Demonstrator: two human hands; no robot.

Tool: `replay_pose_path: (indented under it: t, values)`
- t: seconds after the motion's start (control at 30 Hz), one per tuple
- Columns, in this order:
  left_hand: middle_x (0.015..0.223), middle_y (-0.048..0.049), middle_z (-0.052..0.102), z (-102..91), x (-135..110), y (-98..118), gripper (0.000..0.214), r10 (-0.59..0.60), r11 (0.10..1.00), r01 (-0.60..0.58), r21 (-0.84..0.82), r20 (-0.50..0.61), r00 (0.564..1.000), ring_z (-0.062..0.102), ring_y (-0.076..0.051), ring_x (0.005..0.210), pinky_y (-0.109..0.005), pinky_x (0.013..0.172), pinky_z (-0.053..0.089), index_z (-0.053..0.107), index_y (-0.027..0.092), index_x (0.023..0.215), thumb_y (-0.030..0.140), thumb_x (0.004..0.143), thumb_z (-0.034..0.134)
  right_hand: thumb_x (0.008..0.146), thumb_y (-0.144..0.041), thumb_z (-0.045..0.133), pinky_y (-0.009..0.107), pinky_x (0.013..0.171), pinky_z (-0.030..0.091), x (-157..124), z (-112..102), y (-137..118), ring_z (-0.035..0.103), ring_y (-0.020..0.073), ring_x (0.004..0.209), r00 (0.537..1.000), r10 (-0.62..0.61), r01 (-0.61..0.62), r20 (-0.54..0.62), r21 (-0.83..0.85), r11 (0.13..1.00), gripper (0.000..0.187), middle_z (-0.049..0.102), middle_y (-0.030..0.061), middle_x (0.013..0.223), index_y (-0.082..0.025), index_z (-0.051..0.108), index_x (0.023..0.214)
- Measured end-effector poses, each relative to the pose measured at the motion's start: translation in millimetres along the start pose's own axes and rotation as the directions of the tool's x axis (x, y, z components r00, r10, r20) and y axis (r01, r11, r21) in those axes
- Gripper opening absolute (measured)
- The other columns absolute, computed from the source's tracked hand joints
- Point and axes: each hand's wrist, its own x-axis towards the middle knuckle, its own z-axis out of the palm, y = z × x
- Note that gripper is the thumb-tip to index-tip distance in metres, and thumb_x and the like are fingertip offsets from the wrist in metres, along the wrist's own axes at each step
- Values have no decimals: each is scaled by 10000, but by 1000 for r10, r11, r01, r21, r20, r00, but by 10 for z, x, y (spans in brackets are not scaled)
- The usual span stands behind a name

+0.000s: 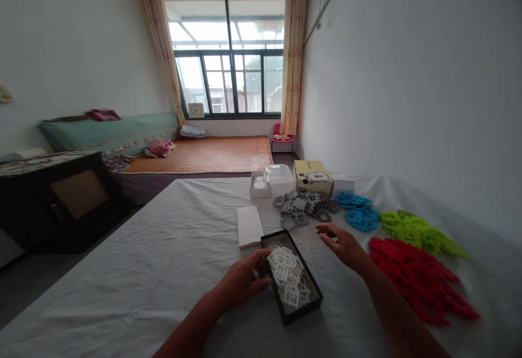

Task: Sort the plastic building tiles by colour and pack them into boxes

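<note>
A black-rimmed box [314, 304] lies on the white cloth in front of me, holding a heap of white lattice-like plastic pieces [287, 271]. My left hand [244, 279] is at the box's left side, its fingertips and thumb on the rim and wall. To the right of the box, my right hand [340, 244] hovers over the cloth, fingers loosely bent and apart from the thumb; I see nothing held in it. The nearest pieces beyond it are grey snowflake-shaped ones [299, 205]. Behind the box lies a white lid-like rectangle [249, 227].
Blue pieces [361, 214], lime-green pieces [416, 232] and red pieces [416, 276] lie piled along the right. At the back stand a small white box [260, 190], a clear plastic container [279, 181] and a yellow cartoon box [313, 177]. A bed [216, 154] lies beyond.
</note>
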Motion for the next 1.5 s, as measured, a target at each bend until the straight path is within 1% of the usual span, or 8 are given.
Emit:
replay_pose_path:
  t: [0.23, 0.43, 0.57, 0.7, 0.93, 1.1, 1.33, 1.5]
  values:
    - [818, 6, 605, -138, 29, -65, 309, -13, 997, 38, 62, -374, 927, 563, -103, 653, -223, 619, 485, 527, 237, 1135, 353, 856, 466, 789, -326, 531, 342, 819, 462, -53, 242, -37, 610, 206, 880, 948, -178, 213, 263, -113, 970, 218, 692, 41, 894, -233, 672, 927]
    - [1109, -78, 530, -290, 52, -365, 334, -25, 983, 134, 127, -628, 778, 572, -189, 967, -319, 758, 533, 528, 204, 1144, 274, 826, 455, 859, -412, 426, 291, 671, 492, -33, 316, -137, 621, 184, 773, 989, -149, 149, 9, -54, 987, 311, 685, 54, 895, -203, 644, 931]
    - [1119, -92, 517, -214, 80, -512, 375, -38, 989, 119, 93, -611, 791, 599, -161, 873, -336, 762, 541, 494, 181, 1185, 211, 817, 430, 873, -368, 420, 325, 777, 489, 0, 351, -579, 599, 194, 896, 961, -271, 261, -57, -146, 954, 299, 665, 74, 983, -199, 624, 1013]
    - [1092, -89, 522, -229, 106, -522, 352, -33, 997, 72, 30, -677, 735, 598, -151, 860, -294, 705, 550, 516, 177, 1151, 180, 812, 423, 840, -316, 502, 366, 884, 441, 170, 537, -1255, 552, 214, 1012, 863, -452, 503, 226, -289, 815, 282, 660, 54, 1037, -227, 595, 1091]
    - [1065, -82, 566, -318, 36, -593, 307, -73, 996, 92, -20, -781, 621, 596, -141, 828, -265, 699, 529, 563, 169, 1087, 148, 815, 423, 499, -228, 802, 431, 879, 421, 628, 1386, -1545, 544, 304, 1054, 832, -207, 511, 514, -568, 645, 625, 608, 128, 1157, -156, 602, 1087]
    - [1041, -61, 596, -303, 26, -633, 307, -84, 992, 127, -10, -804, 589, 600, -136, 837, -257, 733, 509, 581, 181, 1058, 113, 793, 443, 569, -162, 759, 322, 771, 449, 720, 1676, -1517, 606, 256, 946, 829, -113, 498, 547, -632, 594, 629, 633, 148, 1103, -120, 558, 1164]
    - [1025, -49, 608, -317, 44, -631, 306, -71, 992, 127, 5, -808, 585, 599, -134, 843, -255, 765, 491, 589, 190, 1060, 117, 797, 452, 863, -114, 406, 310, 776, 420, 684, 1541, -1663, 627, 200, 910, 871, -227, 489, 436, -730, 477, 286, 675, 141, 946, -105, 566, 1100]
    - [1009, -44, 616, -304, 52, -647, 309, -72, 991, 136, 13, -797, 600, 599, -127, 812, -255, 776, 485, 598, 183, 1046, 96, 790, 447, 865, -136, 388, 350, 762, 422, 801, 1002, -1753, 656, 228, 808, 929, -276, 350, 246, -826, 441, 323, 693, 158, 881, -126, 591, 1118]
